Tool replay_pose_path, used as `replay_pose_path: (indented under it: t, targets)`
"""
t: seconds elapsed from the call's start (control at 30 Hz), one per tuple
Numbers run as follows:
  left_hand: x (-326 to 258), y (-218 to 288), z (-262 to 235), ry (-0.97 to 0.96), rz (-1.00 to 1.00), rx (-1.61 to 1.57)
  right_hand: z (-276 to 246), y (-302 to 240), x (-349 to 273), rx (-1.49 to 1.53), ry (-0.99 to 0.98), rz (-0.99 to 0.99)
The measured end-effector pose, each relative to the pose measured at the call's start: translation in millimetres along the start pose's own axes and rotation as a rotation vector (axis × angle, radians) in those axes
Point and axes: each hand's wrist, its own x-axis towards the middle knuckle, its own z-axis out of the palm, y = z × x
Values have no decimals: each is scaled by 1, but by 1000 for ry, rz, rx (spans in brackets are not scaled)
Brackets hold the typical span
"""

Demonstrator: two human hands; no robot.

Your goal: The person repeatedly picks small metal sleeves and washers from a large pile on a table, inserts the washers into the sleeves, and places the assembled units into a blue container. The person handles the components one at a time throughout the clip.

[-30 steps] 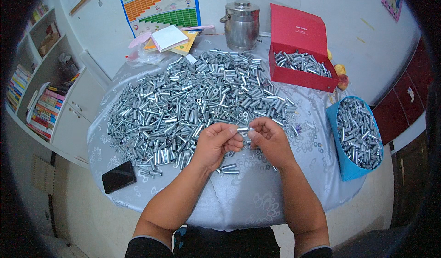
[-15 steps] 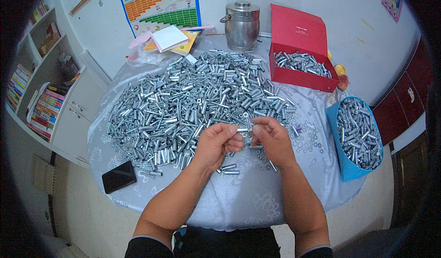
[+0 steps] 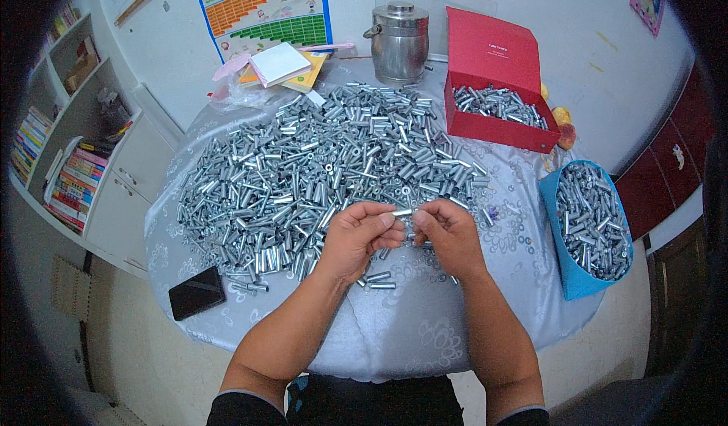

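Over the near edge of a large heap of silvery metal sleeves, bolts and washers [image 3: 303, 176], my two hands meet. A short shiny metal sleeve [image 3: 402, 213] lies crosswise between them. My left hand [image 3: 358, 236] pinches its left end between thumb and forefinger, the other fingers curled. At the sleeve's right end, my right hand [image 3: 455, 238] is closed, thumb and fingertips pressed against it. Whether a bolt sits inside the sleeve is hidden by the fingers. A few loose sleeves [image 3: 379, 280] lie on the cloth just below my left hand.
A blue container [image 3: 563, 232] full of metal parts stands at the right. Behind it is an open red box [image 3: 497, 128], partly filled likewise. A black phone [image 3: 197, 293] lies at the left edge. A steel pot [image 3: 400, 43] and notebooks [image 3: 280, 63] stand at the back.
My right hand has shifted slightly down and left, closer to my left hand. A small upright metal piece by its fingertips no longer shows. The sleeve now tilts up slightly at its right end.
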Motion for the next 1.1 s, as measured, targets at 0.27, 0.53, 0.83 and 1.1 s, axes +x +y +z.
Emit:
replay_pose_path:
  t: [0.27,0.53,0.83,1.1]
  targets:
    - [-1,-1,2,-18,33,23,4,-8,-1,62,66,-22]
    - [1,1,-2,-1,-39,-25,2,-7,-3,2,25,-90]
    - [0,1,1,17,3,31,2,-3,-2,21,-1,-92]
    - [0,-1,4,20,31,82,-1,-1,0,88,10,-66]
